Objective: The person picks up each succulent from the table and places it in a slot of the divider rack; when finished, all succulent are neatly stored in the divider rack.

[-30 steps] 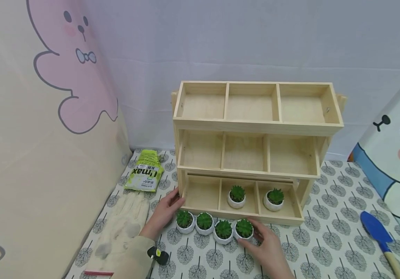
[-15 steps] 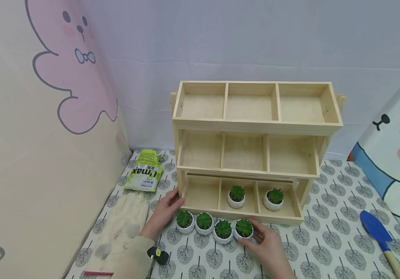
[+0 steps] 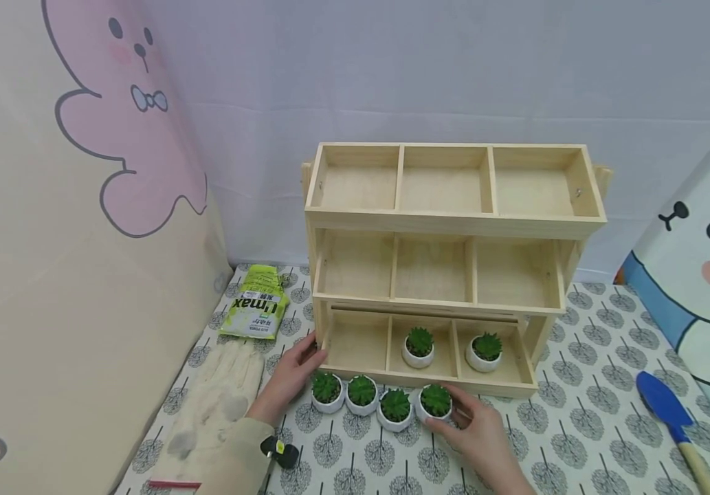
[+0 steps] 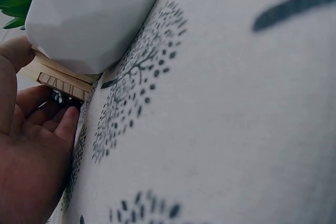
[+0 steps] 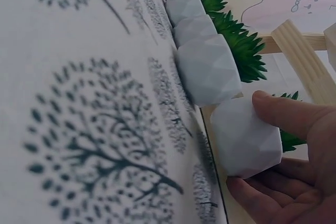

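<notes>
My right hand [image 3: 478, 433] grips a small potted succulent [image 3: 436, 401] in a white faceted pot, thumb on one side and fingers on the other. In the right wrist view, this pot [image 5: 247, 137] appears slightly off the cloth. Three similar potted succulents [image 3: 394, 405] stand in a row to its left, along the front of a three-tier wooden shelf [image 3: 460, 223]. At the shelf's lower left corner, my left hand [image 3: 293, 375] holds the wood between thumb and fingers. Two more succulents [image 3: 418, 346] sit in the middle and right compartments of the bottom tier.
A green and white bag [image 3: 256, 309] lies left of the shelf, with pale gloves [image 3: 215, 405] in front of it. On the right lies a blue trowel [image 3: 667, 402] with a wooden handle. Tree-patterned cloth [image 3: 568, 454] covers the table.
The succulent in my right hand has shifted a little right, leaving a small gap from its neighbour. My left hand keeps its place on the shelf corner.
</notes>
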The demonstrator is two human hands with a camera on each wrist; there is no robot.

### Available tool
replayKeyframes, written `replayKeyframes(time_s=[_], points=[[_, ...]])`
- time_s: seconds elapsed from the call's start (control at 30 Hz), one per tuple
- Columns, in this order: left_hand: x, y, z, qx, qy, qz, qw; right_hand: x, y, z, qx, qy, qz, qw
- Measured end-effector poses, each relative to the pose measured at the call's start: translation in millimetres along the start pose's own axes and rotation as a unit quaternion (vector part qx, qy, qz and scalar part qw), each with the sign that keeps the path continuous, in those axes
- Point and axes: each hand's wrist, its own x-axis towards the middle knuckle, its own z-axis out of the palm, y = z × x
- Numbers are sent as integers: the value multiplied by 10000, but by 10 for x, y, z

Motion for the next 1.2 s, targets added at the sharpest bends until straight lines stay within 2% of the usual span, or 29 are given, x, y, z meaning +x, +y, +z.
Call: replayKeyframes(time_s=[0.13,0.3,0.5,0.67,0.97,1.2], points=[[2,12,-10,-27,8,-39,10000,1,-72,-38,15,-43,88,10000],[-10,36,-6,-75,14,21,10000,4,-167,-67,185,-44,7,9998],[2,24,-3,-87,3,85,9999,10,-246,-82,126,-51,-43,9999],[11,19,-16,-25,-35,57,10000,53,-325,-92,34,-44,-262,9996],[13,-1,-5,-48,-23,89,9999,171,-420,-92,195,-45,-788,9967],[10,-23,-2,-16,-36,31,10000,265,-524,-32,147,-173,-739,9970]])
